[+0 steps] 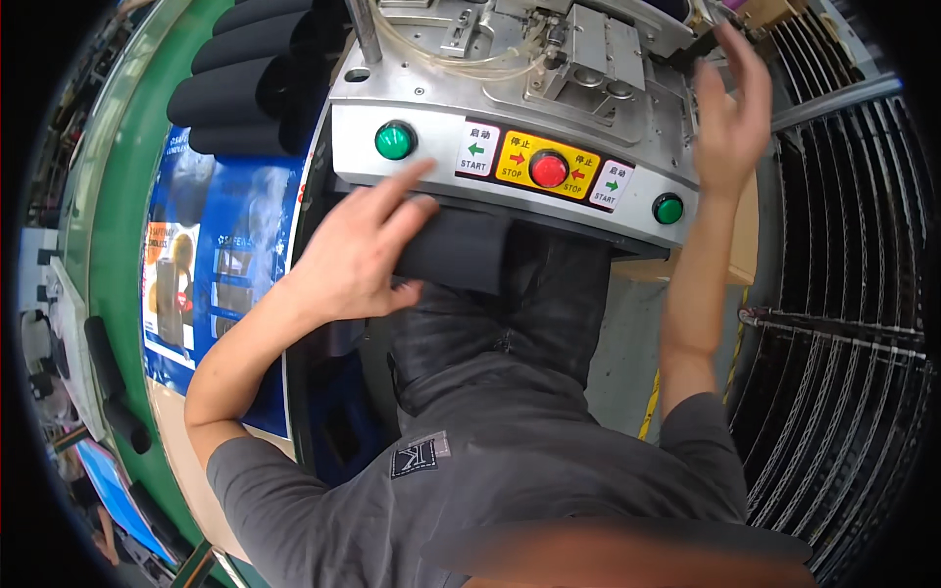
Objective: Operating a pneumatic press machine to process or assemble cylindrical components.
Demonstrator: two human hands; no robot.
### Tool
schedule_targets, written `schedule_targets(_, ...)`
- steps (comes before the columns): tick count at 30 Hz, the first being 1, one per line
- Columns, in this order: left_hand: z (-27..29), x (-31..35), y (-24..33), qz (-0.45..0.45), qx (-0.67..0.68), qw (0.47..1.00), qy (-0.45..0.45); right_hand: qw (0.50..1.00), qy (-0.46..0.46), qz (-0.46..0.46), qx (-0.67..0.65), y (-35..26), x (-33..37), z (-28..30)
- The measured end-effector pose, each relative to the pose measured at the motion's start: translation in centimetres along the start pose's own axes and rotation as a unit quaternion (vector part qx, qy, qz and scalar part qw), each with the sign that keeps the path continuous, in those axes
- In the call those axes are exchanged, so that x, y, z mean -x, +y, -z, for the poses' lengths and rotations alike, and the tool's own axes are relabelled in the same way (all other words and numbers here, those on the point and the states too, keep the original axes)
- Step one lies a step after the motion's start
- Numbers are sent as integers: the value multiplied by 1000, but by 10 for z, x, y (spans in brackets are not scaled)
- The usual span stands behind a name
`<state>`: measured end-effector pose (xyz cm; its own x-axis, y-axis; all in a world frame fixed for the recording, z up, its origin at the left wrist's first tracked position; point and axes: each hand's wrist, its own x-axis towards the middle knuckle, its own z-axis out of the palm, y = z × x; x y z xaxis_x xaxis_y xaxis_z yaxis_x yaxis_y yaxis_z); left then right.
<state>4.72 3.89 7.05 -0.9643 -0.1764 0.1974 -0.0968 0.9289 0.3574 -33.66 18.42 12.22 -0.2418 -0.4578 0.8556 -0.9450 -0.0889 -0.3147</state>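
My left hand point(358, 250), its fingers spread, is in front of the machine's left green button point(395, 140). Its index finger reaches the panel's lower edge, just below that button. A flat black fabric piece point(461, 250) lies over my lap under the panel, beside the thumb and fingers; whether they touch it is unclear. My right hand point(733, 122) is raised at the machine's right side, fingers apart and slightly blurred, with nothing seen in it. Between the hands is the metal machine point(470, 103), with clamping blocks and clear tubes on top.
A red stop button point(549, 170) and a right green button point(668, 208) sit on the white panel. Black foam-like sleeves point(245, 78) are piled at the left, above a blue printed sheet point(225, 255). A wire rack point(833, 294) stands to the right, near a cardboard box point(742, 235).
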Motion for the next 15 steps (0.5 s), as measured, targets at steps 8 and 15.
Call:
schedule_targets(8,-21,10,-34,18,-34,995,97,991,130,-14,-40,3,127,-3)
schedule_targets(15,-28,9,-46,-24,-56,984,168,926,-79,-173,-327,-86,187,-48)
